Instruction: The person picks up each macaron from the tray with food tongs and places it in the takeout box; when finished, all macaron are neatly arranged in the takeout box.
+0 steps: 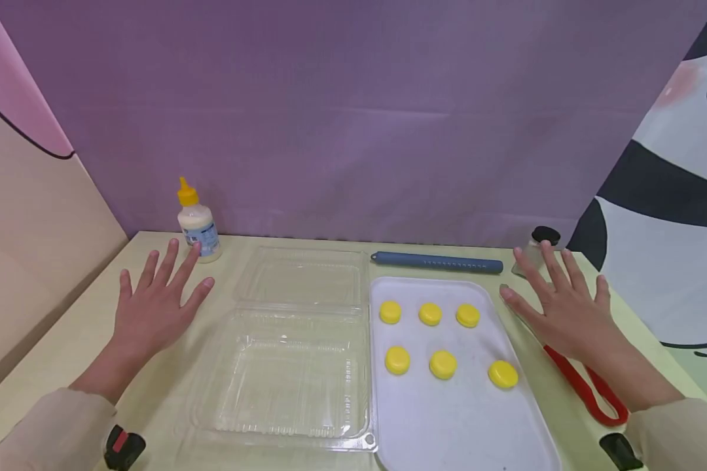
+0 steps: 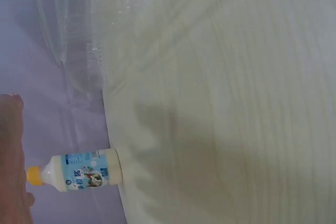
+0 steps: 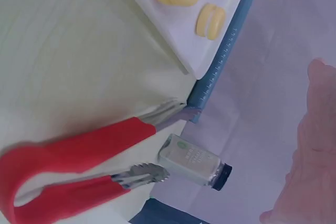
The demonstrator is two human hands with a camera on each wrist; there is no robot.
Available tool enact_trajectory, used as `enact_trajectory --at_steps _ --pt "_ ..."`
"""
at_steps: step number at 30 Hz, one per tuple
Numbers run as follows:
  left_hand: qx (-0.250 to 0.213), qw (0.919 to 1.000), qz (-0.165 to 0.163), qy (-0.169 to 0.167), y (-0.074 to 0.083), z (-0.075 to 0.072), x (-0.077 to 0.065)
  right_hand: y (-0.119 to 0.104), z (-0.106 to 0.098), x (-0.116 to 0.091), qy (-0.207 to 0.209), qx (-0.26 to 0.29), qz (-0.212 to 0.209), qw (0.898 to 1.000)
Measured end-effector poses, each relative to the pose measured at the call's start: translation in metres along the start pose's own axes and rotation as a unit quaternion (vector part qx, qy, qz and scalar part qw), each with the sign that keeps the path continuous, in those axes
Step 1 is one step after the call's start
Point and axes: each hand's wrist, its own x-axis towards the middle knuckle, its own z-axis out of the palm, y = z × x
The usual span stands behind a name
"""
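My left hand point(image 1: 159, 304) is held over the left side of the table with straight, spread fingers and holds nothing. Just beyond its fingertips stands a small white bottle point(image 1: 200, 226) with a yellow pointed cap and a blue label. On the right, my right hand point(image 1: 571, 317) is likewise spread and empty, above red-handled metal tongs point(image 3: 94, 145). Behind that hand is a small clear jar point(image 3: 191, 158) with a black lid. Between the hands lie an open clear plastic clamshell box point(image 1: 294, 386) and a white tray point(image 1: 465, 425) bearing several yellow macarons point(image 1: 443, 364) in two rows.
A blue-grey rod with ruler marks point(image 1: 436, 261) lies behind the tray, along the table's back edge. The clamshell's right rim meets the tray's left side. A purple cloth point(image 1: 353, 131) hangs behind the table point(image 1: 53, 386), and a printed panel point(image 1: 666, 261) stands at the right.
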Motion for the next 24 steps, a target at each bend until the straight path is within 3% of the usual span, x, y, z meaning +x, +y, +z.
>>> enact_trajectory --at_steps 13,24 --pt "-0.031 0.9985 0.035 -0.029 0.029 -0.012 -0.01 0.01 -0.019 -0.011 0.049 -0.041 -0.022 0.998" --pt "-0.091 0.9917 0.012 -0.09 0.041 -0.012 -0.02 0.031 -0.026 -0.026 0.055 0.013 0.055 0.997"
